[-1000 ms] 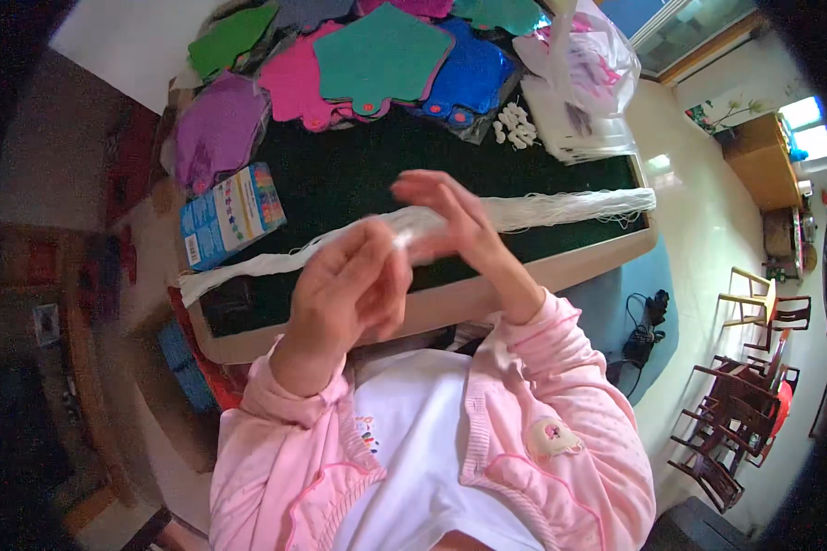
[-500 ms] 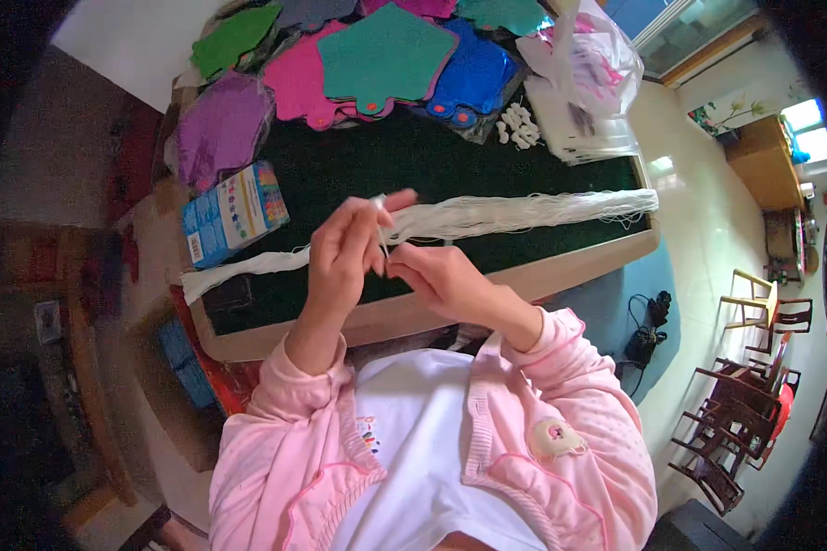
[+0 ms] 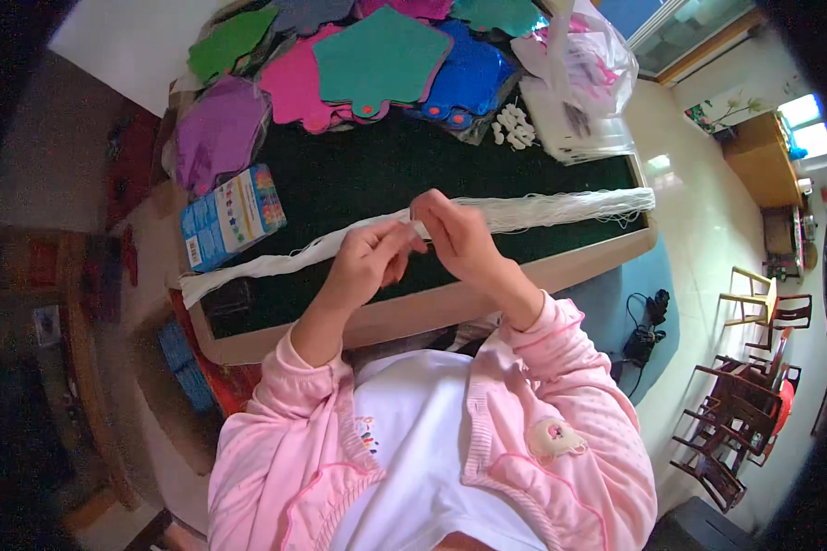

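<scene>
Above the near part of the dark table, my left hand (image 3: pixel 369 257) pinches a small white piece (image 3: pixel 418 227) at its fingertips. My right hand (image 3: pixel 459 237) is brought up against it, with its fingers closed beside the same piece; what they grip is hidden. Behind both hands a long bundle of white string (image 3: pixel 560 209) stretches across the table from left to right. Beyond the string, a small pile of white plastic pieces (image 3: pixel 515 127) lies at the right.
Stacks of crown-shaped sheets lie at the back: teal (image 3: pixel 381 60), pink (image 3: pixel 289 87), blue (image 3: pixel 469 78) and purple (image 3: pixel 216 133). A blue printed box (image 3: pixel 234 216) is at left. Clear plastic bags (image 3: pixel 583 119) sit back right. The beige table edge (image 3: pixel 524 275) runs in front of me.
My right hand has moved up and now meets the left at the small white piece. The left hand has shifted slightly right and down. A white strand between them no longer shows.
</scene>
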